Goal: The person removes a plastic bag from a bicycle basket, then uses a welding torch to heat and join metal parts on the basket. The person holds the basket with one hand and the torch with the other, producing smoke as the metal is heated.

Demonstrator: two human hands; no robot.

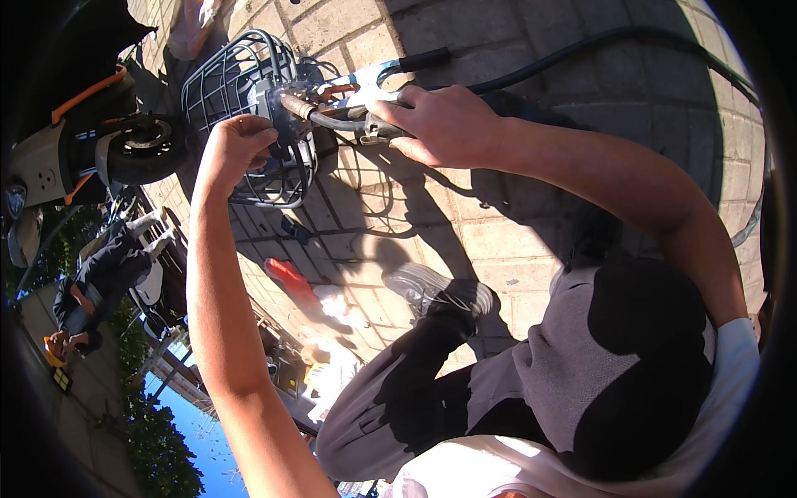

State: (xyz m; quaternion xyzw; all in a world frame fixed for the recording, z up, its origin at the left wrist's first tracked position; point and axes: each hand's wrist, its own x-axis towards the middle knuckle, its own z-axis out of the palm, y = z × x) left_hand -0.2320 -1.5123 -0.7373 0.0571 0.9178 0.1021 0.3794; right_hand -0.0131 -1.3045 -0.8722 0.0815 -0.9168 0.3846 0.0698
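Note:
My right hand (452, 124) is wrapped round the handle of a welding torch (336, 123). Its copper-coloured nozzle points left at a dark metal bracket (267, 101) by a wire basket (292, 197), with a faint haze at the tip. A silver clamp-like piece (365, 83) with a black-sleeved handle and copper-coloured parts lies just beyond the torch. At the basket's near side, my left hand (237, 149) has its fingers curled and pinched together. Whatever sits between them, if anything, I cannot make out.
A thick black cable (614, 35) curves off to the right over brick paving (515, 224). Red plastic (290, 278) lies near my shoe (436, 290). At left stand a scooter (41, 170) with its wheel (149, 149) and another person (104, 270).

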